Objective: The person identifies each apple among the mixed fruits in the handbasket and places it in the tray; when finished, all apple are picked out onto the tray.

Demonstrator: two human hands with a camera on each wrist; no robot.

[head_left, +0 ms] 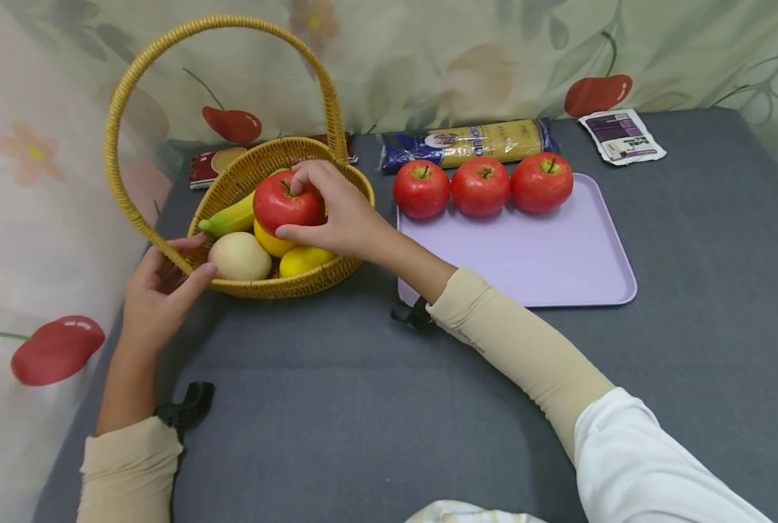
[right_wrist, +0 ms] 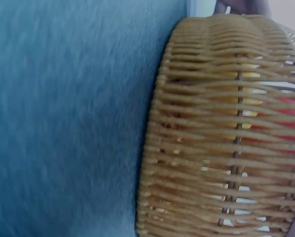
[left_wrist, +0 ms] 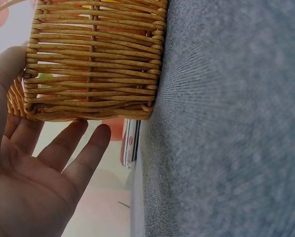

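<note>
My right hand (head_left: pixel 336 211) grips a red apple (head_left: pixel 282 203) from its top and right side, over the fruit in the wicker basket (head_left: pixel 297 289). Under and around that apple lie a banana (head_left: pixel 232 216), a round pale fruit (head_left: pixel 240 256), an orange-yellow fruit (head_left: pixel 272 240) and a lemon (head_left: pixel 305 260). My left hand (head_left: pixel 156 294) holds the basket's left end, thumb at the near rim, fingers at the far side by the handle. The left wrist view shows this hand (left_wrist: pixel 36 182) against the weave. The right wrist view shows mostly the basket's side (right_wrist: pixel 221 133).
Three red apples (head_left: pixel 481 187) stand in a row along the back of a lilac tray (head_left: pixel 526 269). Behind them lies a pasta packet (head_left: pixel 467 144); a white-and-purple sachet (head_left: pixel 622 136) is at the back right. A dark red packet (head_left: pixel 215 164) lies behind the basket, whose tall handle (head_left: pixel 115 145) arches up.
</note>
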